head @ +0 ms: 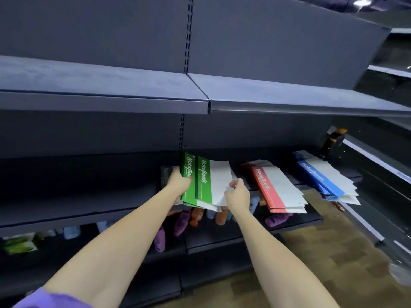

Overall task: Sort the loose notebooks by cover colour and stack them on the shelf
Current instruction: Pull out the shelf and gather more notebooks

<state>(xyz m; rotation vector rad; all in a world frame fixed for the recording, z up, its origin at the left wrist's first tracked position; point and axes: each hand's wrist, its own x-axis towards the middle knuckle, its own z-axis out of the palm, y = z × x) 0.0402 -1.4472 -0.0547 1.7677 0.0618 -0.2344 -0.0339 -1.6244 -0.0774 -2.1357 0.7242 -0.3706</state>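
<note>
- Green notebooks (201, 181) lie stacked on the shelf (89, 205), long axis running front to back
- Left hand (179, 182) grips the stack's left edge
- Right hand (236, 194), fingers pinching the white near corner, is just as close

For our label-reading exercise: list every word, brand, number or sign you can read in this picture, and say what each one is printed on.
"NoteBook": twice, on the green notebooks that the left hand and right hand hold.
"NoteBook": on the top red notebook.
Blue notebook: white lettering of the same style, too blurred to read.
Dark notebook behind the left hand: faint lettering, partly hidden, unreadable.
Bottles on the lower shelf: labels too small to read.
</note>
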